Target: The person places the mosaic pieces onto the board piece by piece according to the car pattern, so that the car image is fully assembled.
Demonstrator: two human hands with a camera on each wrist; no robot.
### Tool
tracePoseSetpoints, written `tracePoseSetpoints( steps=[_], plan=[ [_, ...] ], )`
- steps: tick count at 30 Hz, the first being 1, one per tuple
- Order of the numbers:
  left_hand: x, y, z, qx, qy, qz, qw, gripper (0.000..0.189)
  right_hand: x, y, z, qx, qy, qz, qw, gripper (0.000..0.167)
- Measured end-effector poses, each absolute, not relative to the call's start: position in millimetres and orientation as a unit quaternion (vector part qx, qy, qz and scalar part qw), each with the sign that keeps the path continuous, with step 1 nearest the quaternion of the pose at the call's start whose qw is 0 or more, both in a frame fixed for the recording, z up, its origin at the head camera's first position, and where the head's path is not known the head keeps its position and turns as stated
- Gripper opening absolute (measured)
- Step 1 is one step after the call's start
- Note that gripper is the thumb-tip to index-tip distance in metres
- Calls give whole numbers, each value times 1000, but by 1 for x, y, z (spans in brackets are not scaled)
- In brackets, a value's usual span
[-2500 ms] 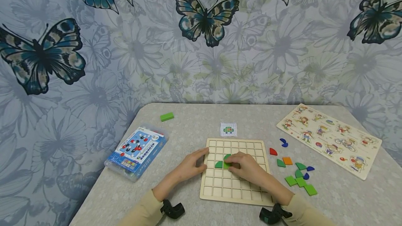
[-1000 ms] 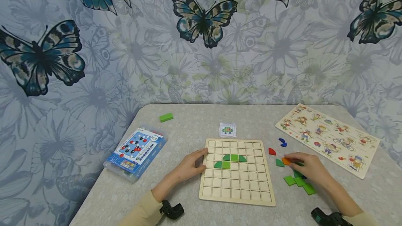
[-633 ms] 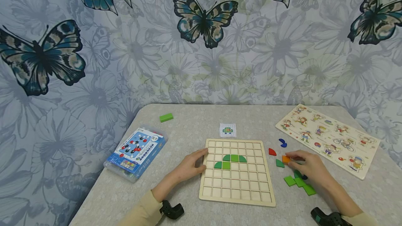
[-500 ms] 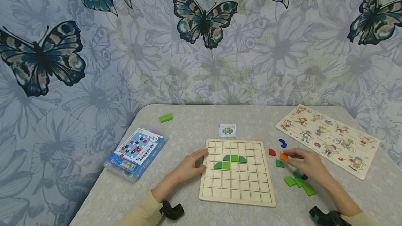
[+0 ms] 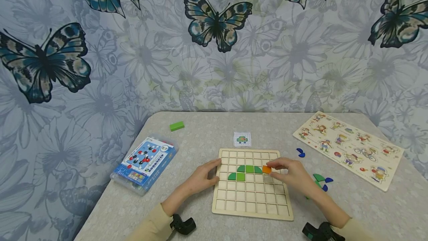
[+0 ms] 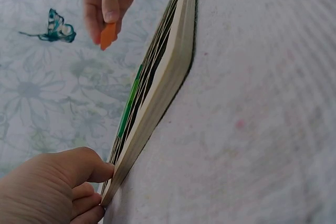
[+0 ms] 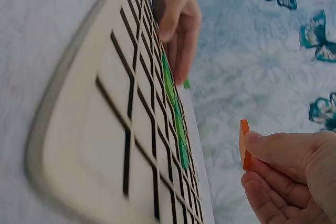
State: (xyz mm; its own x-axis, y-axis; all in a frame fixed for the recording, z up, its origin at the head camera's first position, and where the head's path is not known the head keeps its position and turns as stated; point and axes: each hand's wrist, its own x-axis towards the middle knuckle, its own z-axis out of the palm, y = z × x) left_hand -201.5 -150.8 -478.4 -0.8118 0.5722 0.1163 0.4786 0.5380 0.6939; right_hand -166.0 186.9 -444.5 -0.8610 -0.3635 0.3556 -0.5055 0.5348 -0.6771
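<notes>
Between thumb and fingers, my right hand [image 5: 294, 176] pinches an orange square tile [image 5: 266, 169], held above the right half of a wooden grid board [image 5: 250, 208]. The right wrist view shows that tile [image 7: 244, 145] raised off the board, edge-on. My left hand [image 5: 202, 176] touches the board's left edge, index finger and thumb spread apart along it. Lying in the grid are light green squares [image 5: 249, 169] and dark green quarter-round tiles [image 5: 258, 169], in two short rows. In the left wrist view, the left thumb [image 6: 100, 169] rests at the board's rim.
A small pattern card [image 5: 242, 139] lies behind the board. Blue half-round tiles [image 5: 301, 155] and a green quarter-round [image 5: 318, 177] lie to the right; other loose tiles are hidden by my right arm. A picture board [image 5: 347, 148], a blue-labelled box [image 5: 145, 163] and a green block [image 5: 177, 125] stand around.
My right hand set a green piece in the grid, went right to the loose tiles, picked up the orange square and carried it left over the board. The left hand stayed put.
</notes>
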Motion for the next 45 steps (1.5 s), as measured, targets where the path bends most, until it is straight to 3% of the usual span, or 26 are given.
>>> tracePoseSetpoints(
  steps=[15, 23, 45],
  plan=[
    [-203, -151, -480, 300, 874, 378, 64, 61, -172, 141, -468, 272, -865, 419, 46, 23],
    [-204, -151, -480, 302, 875, 374, 62, 61, -173, 139, -474, 289, -877, 376, 74, 26],
    [-201, -151, -481, 293, 877, 374, 69, 61, -171, 135, -478, 289, -886, 353, 80, 25]
  ],
)
